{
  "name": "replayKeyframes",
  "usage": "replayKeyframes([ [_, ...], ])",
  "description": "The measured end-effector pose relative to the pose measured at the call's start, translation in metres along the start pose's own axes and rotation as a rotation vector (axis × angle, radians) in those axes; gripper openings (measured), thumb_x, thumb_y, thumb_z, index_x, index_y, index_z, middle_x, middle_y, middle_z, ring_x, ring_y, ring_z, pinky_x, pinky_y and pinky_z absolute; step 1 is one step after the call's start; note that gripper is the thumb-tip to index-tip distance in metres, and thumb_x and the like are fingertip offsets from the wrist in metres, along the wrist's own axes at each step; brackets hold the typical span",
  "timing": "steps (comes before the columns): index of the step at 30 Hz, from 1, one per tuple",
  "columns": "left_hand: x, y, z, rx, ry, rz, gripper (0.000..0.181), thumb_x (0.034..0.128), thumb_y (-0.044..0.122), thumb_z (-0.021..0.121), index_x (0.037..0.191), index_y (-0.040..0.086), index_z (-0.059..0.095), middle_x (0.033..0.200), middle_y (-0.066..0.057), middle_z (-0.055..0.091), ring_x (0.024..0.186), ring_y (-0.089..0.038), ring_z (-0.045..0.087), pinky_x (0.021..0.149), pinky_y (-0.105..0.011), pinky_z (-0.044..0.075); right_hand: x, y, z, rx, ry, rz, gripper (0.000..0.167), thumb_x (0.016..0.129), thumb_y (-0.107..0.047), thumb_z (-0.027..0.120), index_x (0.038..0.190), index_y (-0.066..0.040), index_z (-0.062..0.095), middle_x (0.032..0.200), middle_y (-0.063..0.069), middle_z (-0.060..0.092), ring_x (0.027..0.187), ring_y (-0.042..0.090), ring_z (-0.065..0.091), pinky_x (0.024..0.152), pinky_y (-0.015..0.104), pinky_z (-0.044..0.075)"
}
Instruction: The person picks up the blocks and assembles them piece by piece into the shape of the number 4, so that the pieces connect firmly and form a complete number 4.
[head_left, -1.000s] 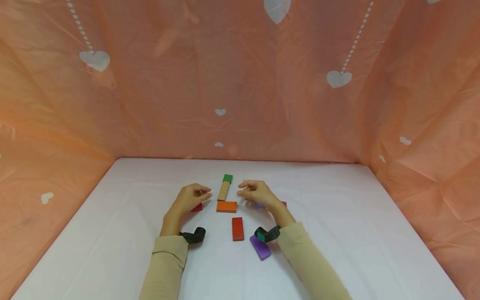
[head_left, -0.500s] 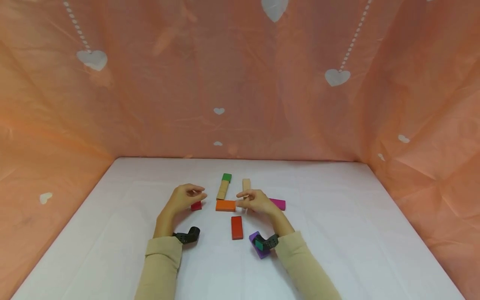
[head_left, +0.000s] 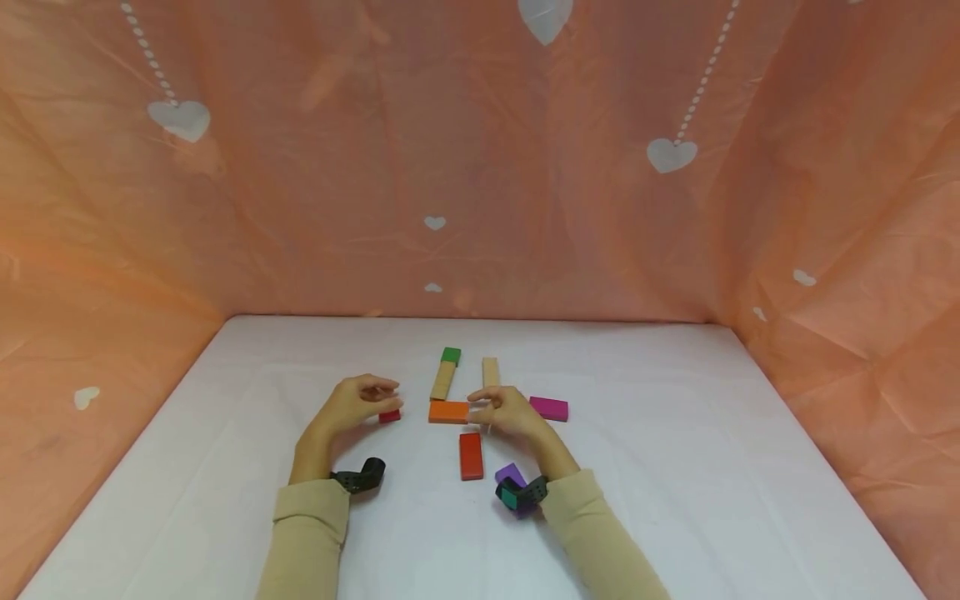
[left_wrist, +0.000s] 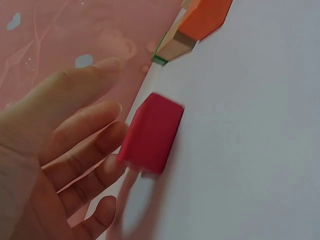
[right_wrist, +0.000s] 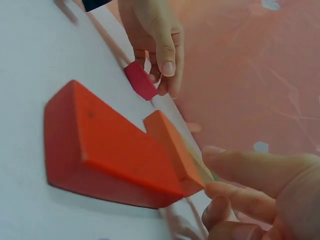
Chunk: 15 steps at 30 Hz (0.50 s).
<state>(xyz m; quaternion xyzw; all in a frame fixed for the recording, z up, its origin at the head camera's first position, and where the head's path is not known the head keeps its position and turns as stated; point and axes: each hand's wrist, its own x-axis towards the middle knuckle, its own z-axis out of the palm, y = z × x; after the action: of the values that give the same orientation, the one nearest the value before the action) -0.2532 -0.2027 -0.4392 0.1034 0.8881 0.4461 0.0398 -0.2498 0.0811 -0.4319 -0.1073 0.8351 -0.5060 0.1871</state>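
Observation:
My left hand (head_left: pixel 360 402) hovers by a small crimson block (head_left: pixel 389 416) with its fingers loosely bent. In the left wrist view, the thumb stands apart from that crimson block (left_wrist: pixel 154 132), while the other fingertips come close to its side; contact cannot be told. My right hand (head_left: pixel 506 410) is over the right end of a flat orange block (head_left: pixel 448 412), thumb and fingers relaxed, nothing seen between them. The right wrist view has its fingertips beside the end of the orange block (right_wrist: pixel 170 150); touching or apart is unclear. A red block (head_left: pixel 471 457) lies nearer the body.
Behind the orange block lie a plain wooden block (head_left: pixel 443 381) and a green block (head_left: pixel 451 356). Another plain wooden block (head_left: pixel 491 372) is partly hidden behind my right hand. A magenta block (head_left: pixel 549 408) lies to the right, and a purple block (head_left: pixel 510 475) below my right wrist.
My right hand has come down and nearer, uncovering the plain wooden and magenta blocks. My left hand has shifted slightly left. The view has drifted a little; the blocks look unmoved.

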Motion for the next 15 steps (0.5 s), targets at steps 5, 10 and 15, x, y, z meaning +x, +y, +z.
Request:
replayKeyframes([
  [5,-0.003,-0.006,-0.007,0.007,-0.005,0.043,0.039,0.0798,0.018,0.078,0.112,-0.002,0.068,0.102,-0.021,0.070,0.083,-0.005,0.059,0.075,-0.018,0.048,0.003,0.001,0.005,-0.008,0.014,0.000,0.037,0.084,-0.013,0.071,0.118,-0.001,0.065,0.059,-0.003,0.047,0.059,0.010,0.044,0.058,0.020,0.035],
  [10,-0.005,-0.009,-0.012,-0.011,-0.043,0.030,0.043,0.0776,0.016,0.080,0.113,-0.005,0.067,0.091,-0.016,0.068,0.076,-0.001,0.052,0.071,-0.016,0.044,0.004,0.002,0.008,0.001,0.037,0.027,0.036,0.084,-0.012,0.072,0.117,-0.002,0.066,0.057,-0.004,0.044,0.057,0.010,0.043,0.056,0.020,0.033],
  [15,-0.008,-0.008,-0.015,0.005,-0.068,-0.022,0.045,0.0770,0.017,0.080,0.114,-0.005,0.067,0.082,-0.004,0.062,0.075,-0.005,0.050,0.069,-0.017,0.042,0.004,0.003,0.011,0.011,0.054,0.024,0.036,0.083,-0.008,0.072,0.117,0.001,0.065,0.056,-0.005,0.045,0.055,0.009,0.043,0.055,0.019,0.035],
])
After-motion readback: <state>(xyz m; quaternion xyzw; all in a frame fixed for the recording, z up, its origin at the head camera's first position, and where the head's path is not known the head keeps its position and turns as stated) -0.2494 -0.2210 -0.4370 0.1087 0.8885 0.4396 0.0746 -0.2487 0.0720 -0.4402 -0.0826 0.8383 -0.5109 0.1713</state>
